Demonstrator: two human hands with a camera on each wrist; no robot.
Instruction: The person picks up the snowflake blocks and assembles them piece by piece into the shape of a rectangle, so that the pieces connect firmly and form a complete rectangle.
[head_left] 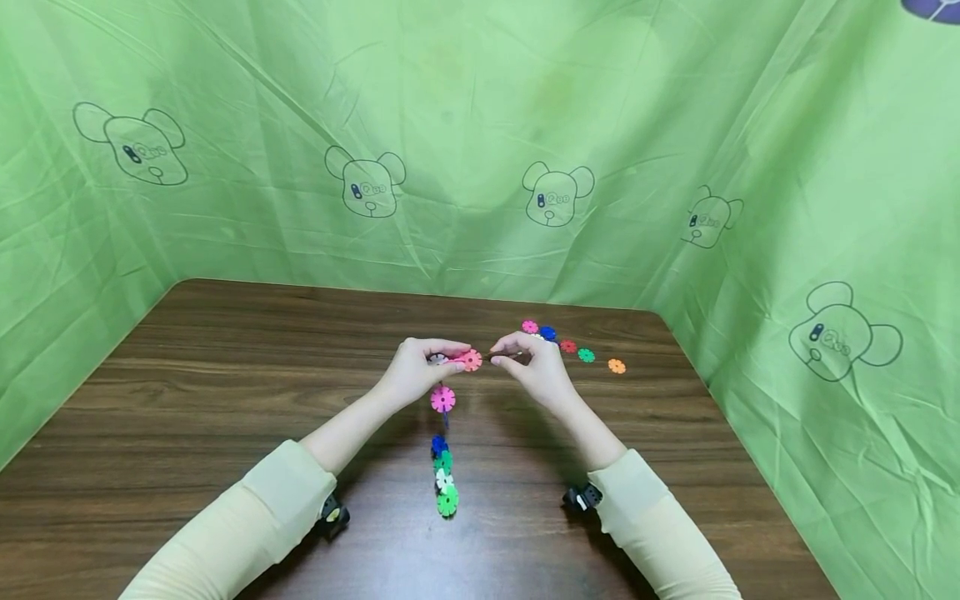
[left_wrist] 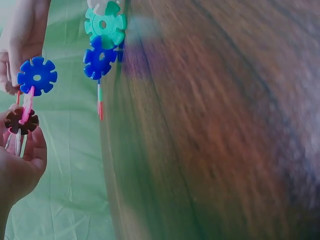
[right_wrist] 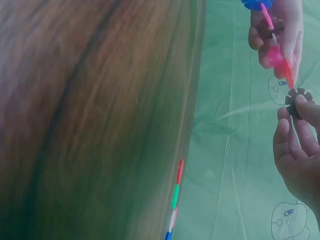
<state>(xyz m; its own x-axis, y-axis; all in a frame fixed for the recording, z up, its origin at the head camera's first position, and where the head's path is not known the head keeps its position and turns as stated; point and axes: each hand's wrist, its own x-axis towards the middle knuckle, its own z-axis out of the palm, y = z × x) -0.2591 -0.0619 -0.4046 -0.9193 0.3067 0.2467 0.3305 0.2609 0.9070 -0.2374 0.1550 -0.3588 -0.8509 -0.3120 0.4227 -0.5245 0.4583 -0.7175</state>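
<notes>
My left hand (head_left: 412, 368) grips a chain of slotted plastic discs between thumb and fingers. A reddish-pink disc (head_left: 472, 360) sticks out past its fingertips toward the right. From that hand trail a brown disc (left_wrist: 20, 121), a pink disc (head_left: 442, 399) and a blue disc (left_wrist: 37, 77). A dark brown disc (right_wrist: 296, 102) is pinched in my right hand (head_left: 542, 373), facing the reddish-pink one across a small gap. Nearer me runs a line of joined discs: blue (head_left: 439, 447), green, white and bright green (head_left: 447, 501). Whether it joins the held chain, I cannot tell.
Loose discs lie at the back right of the wooden table (head_left: 187, 400): pink (head_left: 530, 326), blue (head_left: 548, 332), red (head_left: 568, 346), green (head_left: 587, 355) and orange (head_left: 617, 366). A green curtain (head_left: 465, 242) stands behind and beside the table.
</notes>
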